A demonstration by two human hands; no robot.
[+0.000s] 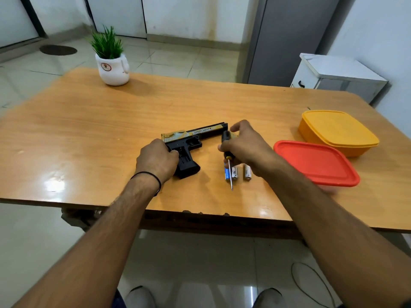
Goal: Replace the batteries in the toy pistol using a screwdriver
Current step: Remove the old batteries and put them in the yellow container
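Head view | black-and-gold plastic toy pistol (195,138) is gripped steady by left hand (156,158) | black-and-yellow-handled screwdriver (228,156) is held ready in right hand (246,145)

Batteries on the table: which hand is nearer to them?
Right. The right hand, holding the screwdriver, is just beyond the batteries; the left hand holds the pistol, farther to their left.

We see a glossy orange-brown wooden table (89,130) at centre frame, a matt black-and-gold plastic toy pistol (191,141), and smooth red (315,162) and yellow plastic lidded boxes (338,132) at right.
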